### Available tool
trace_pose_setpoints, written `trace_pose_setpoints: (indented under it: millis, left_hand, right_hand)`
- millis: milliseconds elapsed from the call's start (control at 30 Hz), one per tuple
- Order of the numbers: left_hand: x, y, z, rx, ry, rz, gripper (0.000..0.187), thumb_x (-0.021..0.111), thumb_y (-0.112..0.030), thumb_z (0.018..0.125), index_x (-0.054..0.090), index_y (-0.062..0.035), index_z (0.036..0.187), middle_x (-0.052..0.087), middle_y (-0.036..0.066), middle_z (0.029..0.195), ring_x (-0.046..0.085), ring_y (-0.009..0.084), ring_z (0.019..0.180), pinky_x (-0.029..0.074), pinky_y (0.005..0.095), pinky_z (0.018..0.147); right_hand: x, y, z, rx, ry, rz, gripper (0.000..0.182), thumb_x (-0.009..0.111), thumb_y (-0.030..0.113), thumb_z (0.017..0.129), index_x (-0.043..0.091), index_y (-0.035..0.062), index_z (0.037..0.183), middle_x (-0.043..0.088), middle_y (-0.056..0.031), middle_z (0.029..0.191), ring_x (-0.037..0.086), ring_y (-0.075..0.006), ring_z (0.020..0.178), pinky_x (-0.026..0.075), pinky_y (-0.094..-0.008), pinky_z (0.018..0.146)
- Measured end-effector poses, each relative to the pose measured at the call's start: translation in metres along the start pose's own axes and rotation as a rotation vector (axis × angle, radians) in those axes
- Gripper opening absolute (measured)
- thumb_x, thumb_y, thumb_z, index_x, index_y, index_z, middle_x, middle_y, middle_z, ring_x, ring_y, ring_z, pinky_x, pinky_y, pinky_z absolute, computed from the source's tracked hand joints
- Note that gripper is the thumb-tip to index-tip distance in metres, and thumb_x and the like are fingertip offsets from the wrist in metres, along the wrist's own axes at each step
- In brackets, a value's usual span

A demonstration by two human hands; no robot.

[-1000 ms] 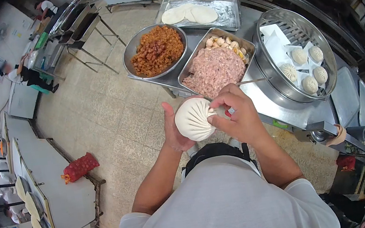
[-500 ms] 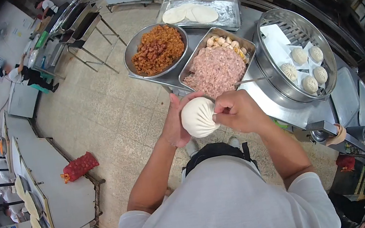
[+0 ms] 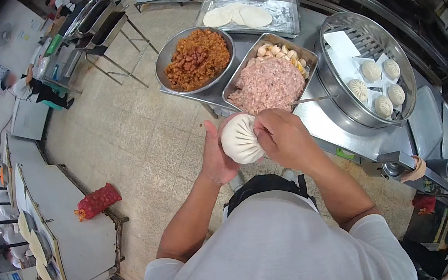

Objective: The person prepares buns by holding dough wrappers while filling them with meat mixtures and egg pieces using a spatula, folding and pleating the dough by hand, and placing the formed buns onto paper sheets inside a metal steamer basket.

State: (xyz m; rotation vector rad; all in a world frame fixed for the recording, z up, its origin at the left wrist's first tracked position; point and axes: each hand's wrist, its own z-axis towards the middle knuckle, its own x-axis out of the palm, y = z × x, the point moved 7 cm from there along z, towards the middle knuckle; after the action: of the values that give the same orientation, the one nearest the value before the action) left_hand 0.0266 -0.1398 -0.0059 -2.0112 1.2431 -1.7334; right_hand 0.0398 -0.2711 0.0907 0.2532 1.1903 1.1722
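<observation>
A pleated white dough bun (image 3: 239, 140) rests in my left hand (image 3: 216, 155), whose palm and fingers cup it from the left and beneath. My right hand (image 3: 282, 136) pinches the gathered pleats on the bun's right side, and its fingertips are partly hidden. Just beyond the hands is a metal tray of pink minced meat (image 3: 267, 84) with pale egg-like pieces (image 3: 279, 52) at its far end. A bowl of orange-brown filling (image 3: 196, 58) stands to its left. Several finished buns (image 3: 370, 70) sit on paper squares in a round steamer (image 3: 325, 77) at the right.
Flat dough rounds (image 3: 256, 17) lie in a metal tray (image 3: 285, 17) at the back of the steel table. A thin utensil handle (image 3: 315, 98) juts from the meat tray toward the steamer. A red mesh sack (image 3: 98, 201) lies at left. Two other people are at the far left.
My right hand has shifted left and up over the bun's pleats, covering more of its right side. The bun has tilted slightly in my left hand. The camera view has moved a little.
</observation>
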Motion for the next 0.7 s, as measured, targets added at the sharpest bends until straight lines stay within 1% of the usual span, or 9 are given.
trace_pose_setpoints:
  millis: [33, 100, 133, 200, 367, 433, 567, 667, 700]
  left_hand:
    - [0.0, 0.002, 0.002, 0.001, 0.0, -0.002, 0.095, 0.025, -0.084, 0.087, 0.043, -0.0083, 0.142, 0.055, 0.014, 0.135, 0.057, 0.0289, 0.123, 0.053, 0.0528, 0.093]
    - [-0.001, 0.0, 0.005, 0.083, -0.005, -0.081, 0.095, 0.025, -0.083, 0.089, 0.043, -0.0059, 0.142, 0.052, 0.015, 0.138, 0.052, 0.0302, 0.128, 0.044, 0.0507, 0.107]
    - [-0.001, 0.001, 0.005, 0.084, -0.007, -0.086, 0.095, 0.025, -0.083, 0.089, 0.043, -0.0059, 0.142, 0.052, 0.015, 0.138, 0.052, 0.0302, 0.128, 0.044, 0.0507, 0.107]
    - [0.005, 0.0, 0.003, 0.078, 0.062, -0.226, 0.095, 0.026, -0.082, 0.09, 0.042, -0.0053, 0.143, 0.053, 0.015, 0.137, 0.053, 0.0299, 0.127, 0.041, 0.0467, 0.11]
    - [0.009, 0.003, 0.001, 0.057, 0.159, -0.34, 0.095, 0.027, -0.083, 0.089, 0.044, -0.0065, 0.142, 0.056, 0.015, 0.135, 0.055, 0.0293, 0.125, 0.043, 0.0462, 0.107]
    - [0.011, 0.003, -0.001, 0.034, 0.192, -0.403, 0.096, 0.027, -0.084, 0.088, 0.045, -0.0065, 0.142, 0.056, 0.015, 0.134, 0.056, 0.0292, 0.125, 0.044, 0.0458, 0.107]
    - [0.012, 0.004, -0.005, -0.01, 0.254, -0.48, 0.094, 0.027, -0.082, 0.089, 0.047, -0.0054, 0.141, 0.057, 0.015, 0.134, 0.056, 0.03, 0.126, 0.044, 0.0459, 0.108]
    - [0.009, 0.007, -0.013, -0.053, 0.314, -0.55, 0.092, 0.029, -0.081, 0.09, 0.047, -0.0056, 0.141, 0.057, 0.015, 0.135, 0.055, 0.0305, 0.127, 0.043, 0.0477, 0.108]
    - [0.01, 0.003, -0.011, -0.059, 0.347, -0.593, 0.091, 0.031, -0.08, 0.091, 0.047, -0.0058, 0.141, 0.057, 0.015, 0.135, 0.054, 0.0309, 0.128, 0.043, 0.049, 0.108]
  right_hand:
    - [0.0, -0.002, 0.0, 0.08, -0.017, -0.01, 0.007, 0.063, 0.0, 0.083, 0.061, 0.0017, 0.089, 0.062, -0.0152, 0.08, 0.062, -0.0349, 0.075, 0.05, -0.0404, 0.067]
    - [-0.001, 0.005, -0.001, 0.063, -0.061, 0.015, 0.006, 0.064, 0.0, 0.082, 0.059, 0.0008, 0.087, 0.062, -0.0167, 0.079, 0.061, -0.0364, 0.076, 0.049, -0.0434, 0.068]
    - [-0.005, 0.009, -0.002, 0.045, -0.109, 0.04, 0.008, 0.065, 0.0, 0.082, 0.058, -0.0002, 0.085, 0.062, -0.0183, 0.079, 0.061, -0.0379, 0.077, 0.048, -0.0464, 0.069]
    - [-0.01, 0.023, -0.004, 0.022, -0.091, 0.043, 0.01, 0.066, 0.0, 0.081, 0.058, -0.0002, 0.086, 0.062, -0.0182, 0.08, 0.061, -0.038, 0.077, 0.048, -0.0465, 0.069]
    - [-0.007, 0.039, -0.003, 0.014, -0.045, 0.039, 0.016, 0.069, 0.001, 0.078, 0.059, 0.0001, 0.09, 0.061, -0.0179, 0.083, 0.06, -0.0384, 0.078, 0.048, -0.0466, 0.069]
    - [0.002, 0.035, -0.003, -0.001, -0.039, -0.011, 0.017, 0.072, 0.002, 0.077, 0.06, 0.0009, 0.089, 0.058, -0.0139, 0.08, 0.059, -0.0325, 0.072, 0.048, -0.0403, 0.065]
    - [0.008, 0.031, 0.003, -0.015, -0.032, 0.025, 0.018, 0.072, 0.002, 0.076, 0.059, 0.0014, 0.089, 0.057, -0.0132, 0.078, 0.058, -0.0331, 0.071, 0.047, -0.0417, 0.064]
    - [0.008, 0.05, 0.01, -0.112, -0.036, 0.03, 0.017, 0.071, 0.001, 0.077, 0.059, 0.0016, 0.089, 0.058, -0.0137, 0.081, 0.058, -0.034, 0.074, 0.047, -0.0427, 0.066]
    - [0.011, 0.057, 0.016, -0.132, 0.007, -0.009, 0.015, 0.069, 0.003, 0.078, 0.058, 0.001, 0.088, 0.057, -0.0153, 0.082, 0.058, -0.0358, 0.079, 0.047, -0.0438, 0.071]
